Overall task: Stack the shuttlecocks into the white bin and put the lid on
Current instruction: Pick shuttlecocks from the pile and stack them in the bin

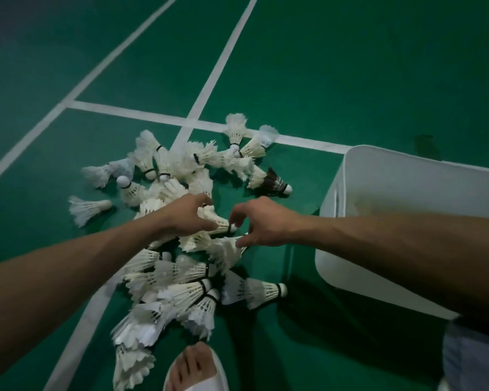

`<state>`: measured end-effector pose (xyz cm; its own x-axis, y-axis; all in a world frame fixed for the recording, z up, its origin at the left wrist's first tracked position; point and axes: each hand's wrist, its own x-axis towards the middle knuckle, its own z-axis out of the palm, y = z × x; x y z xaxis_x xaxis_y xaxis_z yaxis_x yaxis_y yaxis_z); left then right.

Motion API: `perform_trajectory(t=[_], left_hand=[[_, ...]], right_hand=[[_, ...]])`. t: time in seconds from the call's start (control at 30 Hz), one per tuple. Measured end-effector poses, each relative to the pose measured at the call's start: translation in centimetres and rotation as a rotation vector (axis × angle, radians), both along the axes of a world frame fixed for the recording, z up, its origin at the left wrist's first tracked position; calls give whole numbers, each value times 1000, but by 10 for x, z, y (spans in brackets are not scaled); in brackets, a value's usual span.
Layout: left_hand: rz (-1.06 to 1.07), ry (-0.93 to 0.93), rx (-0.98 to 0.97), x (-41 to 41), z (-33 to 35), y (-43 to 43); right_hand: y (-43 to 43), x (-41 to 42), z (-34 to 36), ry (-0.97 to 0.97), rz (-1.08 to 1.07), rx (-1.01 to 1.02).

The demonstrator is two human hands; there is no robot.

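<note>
Several white shuttlecocks (181,277) lie in a loose pile on the green court floor, with one dark-feathered shuttlecock (274,183) at the pile's right edge. My left hand (187,218) grips a white shuttlecock (218,221) in the pile's middle, its cork end pointing right. My right hand (261,224) reaches in from the right, its index finger touching that cork, while its thumb and fingers pinch the cork end of another shuttlecock (226,249) just below. The white bin (339,210) stands open to the right, with a few shuttlecocks dimly visible inside. No lid is in view.
White court lines (220,63) cross the floor behind the pile. My foot in a white slipper (195,368) is at the bottom edge, close to the nearest shuttlecocks. A grey trouser leg (472,359) is at the bottom right beside the bin.
</note>
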<state>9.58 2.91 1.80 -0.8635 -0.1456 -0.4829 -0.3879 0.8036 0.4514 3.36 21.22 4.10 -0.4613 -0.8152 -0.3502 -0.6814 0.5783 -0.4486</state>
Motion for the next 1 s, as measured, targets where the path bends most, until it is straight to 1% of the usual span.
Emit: perform_trajectory(t=[0.07, 0.1, 0.2, 0.27, 0.33, 0.47, 0.63, 0.7, 0.9, 1.0], left_hand=[[5, -26, 129, 4, -7, -1], [-33, -32, 138, 5, -10, -1], [-182, -17, 40, 8, -16, -1], [-213, 8, 2, 9, -20, -2], [-191, 48, -13, 11, -25, -4], [-120, 161, 19, 16, -31, -8], [-83, 244, 94, 25, -32, 1], [-98, 232, 117, 24, -32, 5], [-134, 82, 223, 23, -35, 16], [-157, 85, 224, 24, -37, 25]], right_hand=[[-9, 7, -14, -48, 65, 22], [-13, 10, -21, -71, 92, 30], [-20, 18, -39, -95, 140, 40], [-24, 20, -46, -110, 144, 40], [-27, 21, -52, -104, 138, 43], [-31, 16, -59, -77, 100, 23], [-24, 9, -59, -84, 54, 18], [-20, 6, -57, -86, 42, 14], [-12, -2, -40, -123, -6, 56], [-9, -10, -35, -86, 17, 108]])
